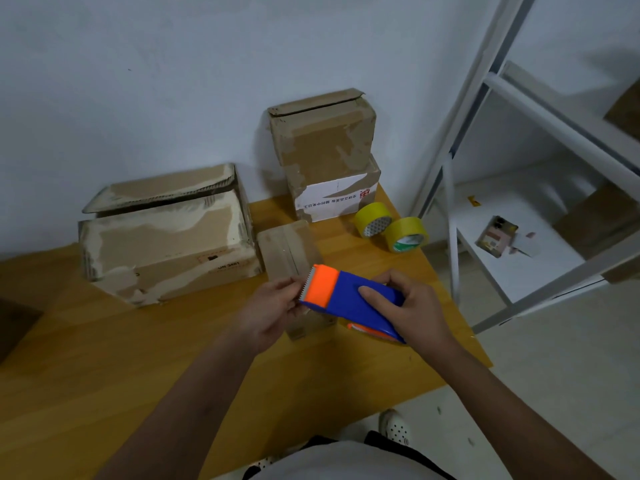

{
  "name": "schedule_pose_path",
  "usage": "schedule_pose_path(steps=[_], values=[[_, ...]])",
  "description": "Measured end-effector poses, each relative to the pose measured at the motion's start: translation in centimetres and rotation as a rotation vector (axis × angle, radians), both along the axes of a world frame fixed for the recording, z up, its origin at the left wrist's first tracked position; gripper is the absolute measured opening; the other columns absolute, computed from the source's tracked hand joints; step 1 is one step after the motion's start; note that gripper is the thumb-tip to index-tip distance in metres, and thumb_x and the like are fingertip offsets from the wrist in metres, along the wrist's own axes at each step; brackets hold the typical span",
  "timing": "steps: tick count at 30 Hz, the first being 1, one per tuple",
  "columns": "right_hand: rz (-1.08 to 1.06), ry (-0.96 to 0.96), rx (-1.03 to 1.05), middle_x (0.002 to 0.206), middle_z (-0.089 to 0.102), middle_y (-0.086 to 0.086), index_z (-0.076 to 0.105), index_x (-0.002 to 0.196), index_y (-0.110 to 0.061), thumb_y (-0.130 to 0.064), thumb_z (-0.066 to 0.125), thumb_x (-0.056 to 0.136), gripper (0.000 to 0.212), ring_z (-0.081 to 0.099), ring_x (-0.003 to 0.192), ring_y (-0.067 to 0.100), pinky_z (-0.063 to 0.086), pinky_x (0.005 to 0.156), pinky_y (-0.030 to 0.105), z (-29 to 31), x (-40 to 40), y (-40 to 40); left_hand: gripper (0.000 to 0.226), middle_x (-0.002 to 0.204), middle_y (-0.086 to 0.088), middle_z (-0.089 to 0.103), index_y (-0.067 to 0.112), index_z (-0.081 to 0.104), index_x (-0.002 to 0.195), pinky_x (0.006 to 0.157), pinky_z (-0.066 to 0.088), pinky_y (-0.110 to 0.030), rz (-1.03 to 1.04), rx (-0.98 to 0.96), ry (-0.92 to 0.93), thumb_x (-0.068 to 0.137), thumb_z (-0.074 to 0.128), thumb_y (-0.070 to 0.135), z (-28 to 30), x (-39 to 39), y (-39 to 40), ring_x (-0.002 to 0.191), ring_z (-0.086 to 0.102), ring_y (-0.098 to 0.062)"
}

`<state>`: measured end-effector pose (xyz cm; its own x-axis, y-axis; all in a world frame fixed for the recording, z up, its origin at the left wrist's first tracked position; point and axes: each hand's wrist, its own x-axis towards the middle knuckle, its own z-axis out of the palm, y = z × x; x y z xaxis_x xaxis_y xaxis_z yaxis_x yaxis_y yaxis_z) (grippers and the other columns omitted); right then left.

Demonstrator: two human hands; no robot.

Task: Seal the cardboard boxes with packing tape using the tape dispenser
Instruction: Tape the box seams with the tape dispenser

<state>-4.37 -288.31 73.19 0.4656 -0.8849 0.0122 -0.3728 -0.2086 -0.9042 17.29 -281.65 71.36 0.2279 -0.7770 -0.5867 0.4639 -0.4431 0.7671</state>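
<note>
While both forearms reach in from the near edge of the wooden table (104, 358), we record the right hand (412, 303) curled around the blue body of the tape dispenser (356, 299), thumb lying flat on its upper face and fingers wrapped under the far side. The dispenser is held above the table near its right edge, orange serrated head pointing left. Our left hand (273, 306) meets that head: fingertips pinched together right at the toothed blade. Whether a tape end sits between them we cannot tell.

Directly beneath the hands lies a small cardboard box (291, 254), flaps closed, its near end hidden by the left hand and the dispenser. Just left of it, towards the middle of the table, sits a large cardboard box (166, 247), worn and patchy, its top flap lifted at the back.

Further on, at the far right corner, we note a white-labelled box (336, 199) with a brown upright box (322, 133) stacked on it, top flap slightly ajar. Two yellow tape rolls (391, 226) stand on edge touching each other, just beside the labelled box at the right edge.

Off the table to the right stands a white metal shelf (519, 161).
</note>
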Motion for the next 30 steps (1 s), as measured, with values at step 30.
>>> schedule_pose_path(steps=[30], values=[[0.300,0.309,0.015,0.085,0.071,-0.011,0.069,0.091,-0.030,-0.058,0.063,0.076,0.033,0.066,0.074,0.000,0.055,0.065,0.028,-0.3,-2.7,-6.6,0.017,0.080,-0.001,0.062,0.011,0.061,0.095,0.090,0.050,-0.046,0.422,0.095,-0.523,0.099,0.058,0.027,-4.9,3.5,6.8,0.077,0.058,-0.017]])
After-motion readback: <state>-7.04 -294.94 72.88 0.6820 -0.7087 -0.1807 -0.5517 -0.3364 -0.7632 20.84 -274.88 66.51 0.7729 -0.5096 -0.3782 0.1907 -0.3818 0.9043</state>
